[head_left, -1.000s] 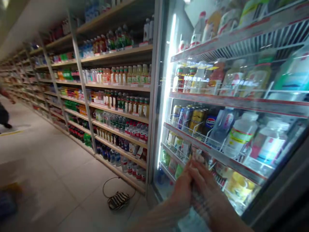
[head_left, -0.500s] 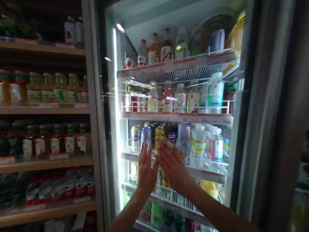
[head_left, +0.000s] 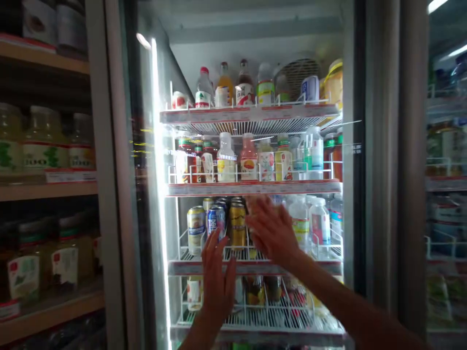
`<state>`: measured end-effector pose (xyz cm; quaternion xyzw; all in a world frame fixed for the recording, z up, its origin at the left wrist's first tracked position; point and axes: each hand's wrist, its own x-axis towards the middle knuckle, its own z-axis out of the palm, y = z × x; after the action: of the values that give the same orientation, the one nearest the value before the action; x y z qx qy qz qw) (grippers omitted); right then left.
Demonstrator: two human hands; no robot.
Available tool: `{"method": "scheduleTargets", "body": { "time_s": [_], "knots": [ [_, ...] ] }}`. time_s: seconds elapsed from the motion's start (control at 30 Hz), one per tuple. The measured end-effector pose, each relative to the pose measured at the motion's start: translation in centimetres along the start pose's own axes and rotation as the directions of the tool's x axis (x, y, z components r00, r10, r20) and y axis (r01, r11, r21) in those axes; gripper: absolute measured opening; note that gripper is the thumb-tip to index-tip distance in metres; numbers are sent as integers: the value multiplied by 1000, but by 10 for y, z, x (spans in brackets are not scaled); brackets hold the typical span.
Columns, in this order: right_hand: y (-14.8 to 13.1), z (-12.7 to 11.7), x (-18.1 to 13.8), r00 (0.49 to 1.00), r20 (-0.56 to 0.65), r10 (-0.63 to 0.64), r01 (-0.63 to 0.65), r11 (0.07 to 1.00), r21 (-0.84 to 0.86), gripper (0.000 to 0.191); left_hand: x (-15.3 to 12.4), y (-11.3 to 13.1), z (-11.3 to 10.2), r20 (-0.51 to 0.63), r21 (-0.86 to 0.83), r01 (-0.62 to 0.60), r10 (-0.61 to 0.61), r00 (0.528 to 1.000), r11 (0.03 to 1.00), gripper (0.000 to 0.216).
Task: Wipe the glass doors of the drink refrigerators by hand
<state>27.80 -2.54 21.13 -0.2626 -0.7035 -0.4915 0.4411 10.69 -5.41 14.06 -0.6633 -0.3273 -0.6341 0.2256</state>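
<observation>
My right hand (head_left: 272, 231) is raised in front of a glass-doored drinks cooler, its fingers together and slanting up to the left. Under the fingers shows a pale, blurred piece of cloth (head_left: 257, 201), pressed towards the glass. My left hand (head_left: 218, 274) is lower and to the left, upright, with fingers apart and nothing in it. Its fingertips are at the glass in front of a blue can (head_left: 216, 218). Behind the hands, a gold can (head_left: 238, 224) and a white-and-yellow can (head_left: 196, 228) stand on the wire shelf. My right hand hides part of that row.
Bottles fill the upper cooler shelves (head_left: 253, 188). A bright light strip (head_left: 157, 146) runs down the cooler's left side. Wooden shelves (head_left: 51, 189) with bottled drinks stand at left. The metal frame (head_left: 412, 160) and another cooler lie at right.
The view has shifted right and closer to the cooler. My right hand has moved up and right across the glass, away from my left hand, which sits lower in the view.
</observation>
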Motion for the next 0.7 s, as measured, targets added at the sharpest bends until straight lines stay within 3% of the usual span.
{"method": "scheduleTargets", "body": {
  "time_s": [0.07,0.13,0.2,0.27,0.3,0.37,0.43,0.47,0.5,0.57,0.63,0.7],
  "knots": [
    [6,-1,12,971,-95,220,-224,974,-41,43,3,-3,-4,8,5,-7,7,1000,1000,40],
    [2,1,18,954,-128,270,-276,960,-36,44,5,-5,-7,20,4,-16,16,1000,1000,38],
    [-13,8,16,995,-57,84,-84,996,-4,40,5,-8,-10,26,-10,-33,33,999,999,38],
    [-24,13,16,991,21,-132,131,991,23,37,4,-13,-15,21,-10,-34,35,999,999,36],
    [-24,13,19,988,31,-149,149,989,11,37,4,-17,-18,16,1,-23,23,1000,1000,34],
    [-14,12,35,999,-32,36,-38,997,-60,40,3,-26,-24,3,31,18,-18,1000,999,33],
    [-5,12,56,954,-127,272,-284,954,-95,44,4,-34,-31,-9,41,59,-59,998,997,34],
    [-5,13,64,940,-149,307,-321,944,-81,43,3,-38,-33,-17,34,76,-76,997,997,34],
    [-11,16,69,952,-137,273,-281,958,-50,42,3,-39,-35,-27,16,87,-86,996,996,34],
    [-33,23,70,995,-68,70,-65,995,76,38,2,-39,-39,-30,-59,126,-128,991,990,35],
    [-62,27,63,996,-44,-71,81,950,301,36,3,-32,-42,-20,-192,225,-233,972,955,35],
    [-84,25,57,998,-23,66,-42,822,568,37,9,-20,-44,8,-367,363,-387,922,856,37]
  ]
}}
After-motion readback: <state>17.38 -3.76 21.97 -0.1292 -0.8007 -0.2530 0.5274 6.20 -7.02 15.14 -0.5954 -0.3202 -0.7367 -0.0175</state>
